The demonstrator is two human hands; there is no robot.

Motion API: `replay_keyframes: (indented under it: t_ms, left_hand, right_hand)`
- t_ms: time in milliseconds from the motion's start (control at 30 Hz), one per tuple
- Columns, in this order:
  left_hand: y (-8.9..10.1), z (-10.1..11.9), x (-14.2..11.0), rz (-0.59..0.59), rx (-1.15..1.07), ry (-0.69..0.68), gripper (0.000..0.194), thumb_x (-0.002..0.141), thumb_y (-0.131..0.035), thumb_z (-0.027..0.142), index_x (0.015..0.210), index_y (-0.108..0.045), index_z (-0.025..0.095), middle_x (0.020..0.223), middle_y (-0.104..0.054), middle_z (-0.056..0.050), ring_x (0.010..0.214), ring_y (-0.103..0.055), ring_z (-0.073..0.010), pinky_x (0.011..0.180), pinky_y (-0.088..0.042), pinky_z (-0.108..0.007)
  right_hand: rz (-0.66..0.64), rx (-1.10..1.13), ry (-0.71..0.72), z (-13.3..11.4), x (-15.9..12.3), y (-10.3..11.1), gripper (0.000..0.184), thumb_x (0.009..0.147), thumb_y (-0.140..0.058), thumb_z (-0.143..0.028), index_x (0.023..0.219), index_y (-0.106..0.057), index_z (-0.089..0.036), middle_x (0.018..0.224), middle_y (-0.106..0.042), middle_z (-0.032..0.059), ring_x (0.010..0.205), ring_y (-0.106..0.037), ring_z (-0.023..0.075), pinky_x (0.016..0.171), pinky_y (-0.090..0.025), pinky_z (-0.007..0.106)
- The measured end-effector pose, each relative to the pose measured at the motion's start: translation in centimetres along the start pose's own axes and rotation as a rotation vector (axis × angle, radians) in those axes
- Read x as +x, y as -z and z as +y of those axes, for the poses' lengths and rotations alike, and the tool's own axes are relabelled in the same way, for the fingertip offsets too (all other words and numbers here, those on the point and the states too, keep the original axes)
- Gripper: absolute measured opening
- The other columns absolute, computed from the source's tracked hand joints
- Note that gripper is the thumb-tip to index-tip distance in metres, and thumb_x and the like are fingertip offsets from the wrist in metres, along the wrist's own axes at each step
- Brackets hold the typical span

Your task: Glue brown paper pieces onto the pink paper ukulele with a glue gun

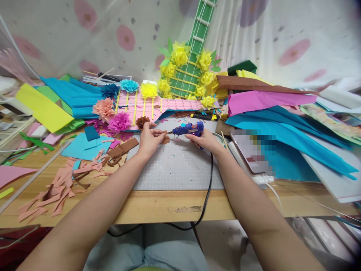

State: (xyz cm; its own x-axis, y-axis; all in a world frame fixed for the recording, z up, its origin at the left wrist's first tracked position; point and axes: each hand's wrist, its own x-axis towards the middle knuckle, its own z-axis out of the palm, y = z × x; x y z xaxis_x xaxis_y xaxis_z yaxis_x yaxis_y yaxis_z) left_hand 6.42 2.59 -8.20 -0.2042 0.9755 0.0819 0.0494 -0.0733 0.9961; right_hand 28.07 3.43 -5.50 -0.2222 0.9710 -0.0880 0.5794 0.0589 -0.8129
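Observation:
My right hand (207, 141) is closed around a blue hot glue gun (188, 129) with a small red light on its side. The nozzle points left and meets a small piece of brown paper (166, 140), pinched between the fingers of my left hand (150, 138). Right behind the left hand is a brown paper flower (141, 122); whether the hand touches it I cannot tell. Beyond lies a pink paper guitar (128, 109) with yellow strips and paper flowers in yellow, blue, magenta and peach. Both hands hover over a grey cutting mat (177, 169).
Peach paper scraps (60, 184) and blue paper squares (83, 146) litter the left. A green guitar (194, 49) with yellow flowers leans behind. On the right are folded crepe sheets (270, 101) and a phone (251, 150). The gun's black cable (209, 188) drops over the table edge.

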Motion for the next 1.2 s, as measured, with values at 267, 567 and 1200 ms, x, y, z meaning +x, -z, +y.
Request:
replay_keyframes:
  t_ms: [267,567,1200]
  left_hand:
    - [0.1,-0.4,0.1,-0.026,0.041,-0.014,0.045,0.060,-0.072,0.019,0.092,-0.040,0.021,0.069,-0.067,0.003,0.061,-0.065,-0.0133,0.057,-0.048,-0.024]
    - [0.2,-0.5,0.0,-0.041,0.073,-0.041,0.042,0.062,-0.069,0.018,0.093,-0.041,0.021,0.071,-0.067,0.003,0.061,-0.063,-0.0121,0.058,-0.048,-0.024]
    - [0.1,0.9,-0.8,0.038,-0.156,-0.081,0.036,0.061,-0.067,0.019,0.083,-0.038,0.022,0.076,-0.057,0.006,0.067,-0.067,-0.0116,0.057,-0.053,-0.022]
  right_hand:
    - [0.006,0.026,0.010,-0.1,0.0,0.0,0.042,0.073,-0.061,-0.058,0.056,-0.050,-0.020,0.042,-0.045,-0.0032,0.039,-0.041,0.0098,0.046,-0.031,0.026]
    - [0.011,0.028,0.032,0.4,0.2,0.0,0.045,0.073,-0.060,-0.061,0.056,-0.051,-0.020,0.044,-0.047,-0.0028,0.041,-0.042,0.0092,0.046,-0.032,0.026]
    - [0.421,-0.043,-0.076,0.5,2.5,-2.5,0.045,0.071,-0.060,-0.061,0.081,-0.065,-0.017,0.068,-0.065,0.0086,0.074,-0.064,0.0249,0.071,-0.048,0.035]
